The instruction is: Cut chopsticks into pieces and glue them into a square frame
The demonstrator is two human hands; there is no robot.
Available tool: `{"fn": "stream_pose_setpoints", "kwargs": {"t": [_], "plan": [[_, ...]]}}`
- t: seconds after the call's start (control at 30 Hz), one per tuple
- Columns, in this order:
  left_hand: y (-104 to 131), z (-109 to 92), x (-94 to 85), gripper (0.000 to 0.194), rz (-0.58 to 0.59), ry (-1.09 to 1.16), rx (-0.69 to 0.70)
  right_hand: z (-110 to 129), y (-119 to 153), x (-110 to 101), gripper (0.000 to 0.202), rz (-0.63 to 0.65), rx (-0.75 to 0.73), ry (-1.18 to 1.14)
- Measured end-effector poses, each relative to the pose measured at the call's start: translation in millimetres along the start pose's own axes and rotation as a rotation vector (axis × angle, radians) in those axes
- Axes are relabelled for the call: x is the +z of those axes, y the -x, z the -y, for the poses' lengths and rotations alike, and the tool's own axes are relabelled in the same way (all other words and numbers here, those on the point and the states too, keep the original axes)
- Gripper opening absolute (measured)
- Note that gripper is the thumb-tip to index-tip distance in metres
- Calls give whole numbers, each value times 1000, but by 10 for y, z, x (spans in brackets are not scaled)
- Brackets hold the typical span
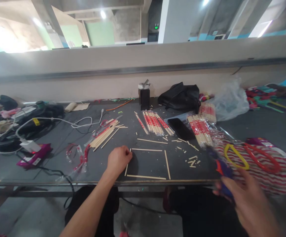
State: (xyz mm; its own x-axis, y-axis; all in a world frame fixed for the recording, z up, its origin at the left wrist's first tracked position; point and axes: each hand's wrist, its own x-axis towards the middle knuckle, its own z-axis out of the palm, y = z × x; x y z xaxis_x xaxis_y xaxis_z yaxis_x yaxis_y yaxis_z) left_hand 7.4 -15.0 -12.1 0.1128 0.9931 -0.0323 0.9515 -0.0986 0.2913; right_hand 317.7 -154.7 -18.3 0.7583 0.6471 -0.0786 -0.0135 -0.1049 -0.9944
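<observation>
Four thin wooden sticks lie as a rectangle near the table's front edge: a top stick (146,149), a right stick (167,164), a bottom stick (146,177) and a left stick (126,169). My left hand (118,161) is closed at the upper left corner, its fingertips on the left stick. At the right, beyond the table edge, my right hand (244,197) grips a dark blue hand tool (224,174) with an orange part. Motion blurs the tool, so its kind is unclear. Its tip points toward the striped cloth (253,164).
Loose sticks (105,135), bundled sticks with red wrappers (154,122) and cut scraps (193,162) lie around. A phone (179,128), yellow-handled (235,156) and red-handled (261,158) items are at right. A white cable (59,119) and crumpled wrappers (80,156) lie left.
</observation>
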Motion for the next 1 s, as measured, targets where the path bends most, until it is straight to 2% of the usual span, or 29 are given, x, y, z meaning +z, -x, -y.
{"fn": "stream_pose_setpoints", "kwargs": {"t": [0.07, 0.13, 0.23, 0.3, 0.43, 0.5, 0.6, 0.77, 0.9, 1.0], "plan": [[1, -11, -11, 20, 0, -21, -5, 152, 149, 61, 70, -22, -31, -153], [5, -21, -28, 20, 2, -46, -11, 299, 282, 153, 48, 7, -40, -237], [14, -29, -64, 17, 29, -47, 4, 416, 368, 317, 30, 209, -21, -341], [19, -28, -90, 16, 48, -29, 28, 422, 348, 431, 25, 361, -34, -275], [17, -14, -128, 16, 67, -7, 55, 409, 263, 654, 29, 494, -133, -39], [12, -11, -129, 16, 70, -8, 39, 432, 252, 754, 33, 554, -172, -27], [9, -21, -105, 16, 56, -25, 12, 456, 276, 849, 30, 647, -139, -125], [30, -37, -64, 15, 13, 9, -19, 363, 289, 854, 28, 667, -17, -226], [24, 19, -62, 11, -17, 176, -30, 309, 278, 857, 36, 710, 46, -337], [-3, 76, -53, 10, -67, 378, -31, 325, 281, 894, 26, 696, 23, -386]]}}
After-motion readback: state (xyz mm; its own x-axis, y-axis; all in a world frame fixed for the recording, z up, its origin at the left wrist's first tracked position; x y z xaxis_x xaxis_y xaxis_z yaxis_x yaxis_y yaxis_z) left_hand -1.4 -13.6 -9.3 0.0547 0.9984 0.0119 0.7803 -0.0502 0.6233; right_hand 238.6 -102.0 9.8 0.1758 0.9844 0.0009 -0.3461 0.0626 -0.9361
